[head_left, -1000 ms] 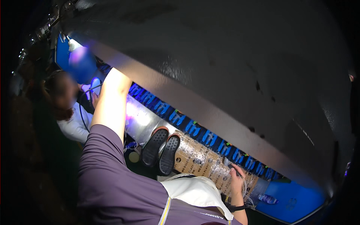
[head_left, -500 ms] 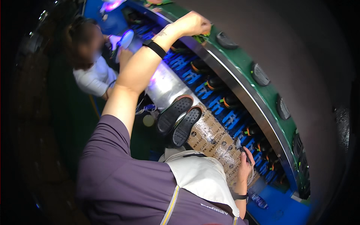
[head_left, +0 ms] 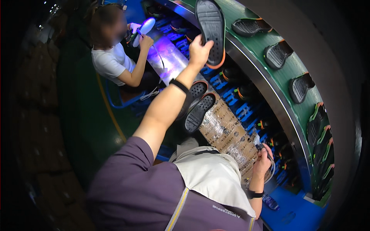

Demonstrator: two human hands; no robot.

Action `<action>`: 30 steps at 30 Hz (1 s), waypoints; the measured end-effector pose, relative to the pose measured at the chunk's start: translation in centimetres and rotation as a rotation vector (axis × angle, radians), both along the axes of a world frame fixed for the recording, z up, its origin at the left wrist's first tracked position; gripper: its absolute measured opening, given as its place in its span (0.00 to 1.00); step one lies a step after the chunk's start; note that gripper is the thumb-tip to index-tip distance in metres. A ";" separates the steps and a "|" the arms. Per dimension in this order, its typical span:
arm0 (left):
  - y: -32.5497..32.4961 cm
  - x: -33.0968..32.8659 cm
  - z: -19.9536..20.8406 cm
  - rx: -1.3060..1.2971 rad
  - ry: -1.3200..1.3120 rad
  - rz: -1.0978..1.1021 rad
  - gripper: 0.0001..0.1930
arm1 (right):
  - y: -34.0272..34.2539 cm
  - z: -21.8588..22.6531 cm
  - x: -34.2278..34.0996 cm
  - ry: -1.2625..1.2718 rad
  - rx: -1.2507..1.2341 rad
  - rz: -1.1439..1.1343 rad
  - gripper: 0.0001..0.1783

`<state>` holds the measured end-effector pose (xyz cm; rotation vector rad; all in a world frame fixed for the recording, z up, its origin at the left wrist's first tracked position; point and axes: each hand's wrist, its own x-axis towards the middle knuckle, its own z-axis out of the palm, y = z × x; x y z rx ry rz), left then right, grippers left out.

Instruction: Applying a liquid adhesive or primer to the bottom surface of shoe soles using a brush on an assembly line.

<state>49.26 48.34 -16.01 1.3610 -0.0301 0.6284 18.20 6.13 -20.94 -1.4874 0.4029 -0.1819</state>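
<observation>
My left hand [head_left: 199, 52] is raised over the far side of the bench, closed on the heel end of a black shoe sole [head_left: 211, 29] with an orange edge. The sole's dimpled face is turned toward me. Low on the right, my right hand [head_left: 263, 161] is closed around a small dark handheld tool [head_left: 260, 146] with a thin pale cable looping from it; its exact kind is unclear. Between my arms, a perforated black sole [head_left: 199, 112] lies on the bench beside another black sole [head_left: 197, 89], partly covered by my left forearm.
A curved green conveyor [head_left: 246, 57] carries several black soles along the far right. Beneath it, blue racks [head_left: 243, 109] hold dark shoes with orange trim. Cardboard [head_left: 219, 129] under clear wrap covers the bench. A seated co-worker [head_left: 115, 63] at left holds a sole under violet light. A bottle [head_left: 270, 202] lies lower right.
My left hand has come back from the conveyor edge and now holds up a black sole. My right hand keeps the tool. The co-worker's raised sole and arms show more fully.
</observation>
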 end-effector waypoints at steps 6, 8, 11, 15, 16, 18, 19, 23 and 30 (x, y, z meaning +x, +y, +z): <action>-5.8 -14.2 -4.1 -0.065 0.448 -0.396 0.20 | -0.5 1.9 -0.9 -0.017 0.196 -0.009 0.16; -8.6 -17.6 -5.9 -0.498 0.401 -0.614 0.17 | -0.2 2.4 -0.8 -0.077 0.289 0.032 0.16; -10.4 -21.3 -7.8 -0.780 0.466 -0.841 0.21 | 1.2 3.6 -0.1 -0.105 0.292 0.123 0.15; -12.5 -24.0 -6.3 -1.001 0.396 -0.959 0.35 | 4.3 5.5 2.1 -0.153 0.218 0.231 0.14; -12.9 -24.3 -6.2 -1.034 0.337 -0.903 0.36 | 5.3 6.4 2.7 -0.155 0.155 0.265 0.13; -13.3 -24.8 -5.0 -1.021 0.421 -0.925 0.45 | 7.5 8.4 3.7 -0.170 0.086 0.291 0.13; -13.5 -25.1 -4.8 -1.033 0.448 -0.912 0.46 | 8.3 9.1 4.2 -0.185 0.059 0.314 0.14; -14.3 -25.5 -3.4 -0.991 0.512 -0.888 0.47 | 10.5 10.4 5.8 -0.210 0.047 0.307 0.11; -14.7 -25.8 -2.3 -0.946 0.464 -0.943 0.43 | 11.6 9.9 6.7 -0.252 0.070 0.270 0.10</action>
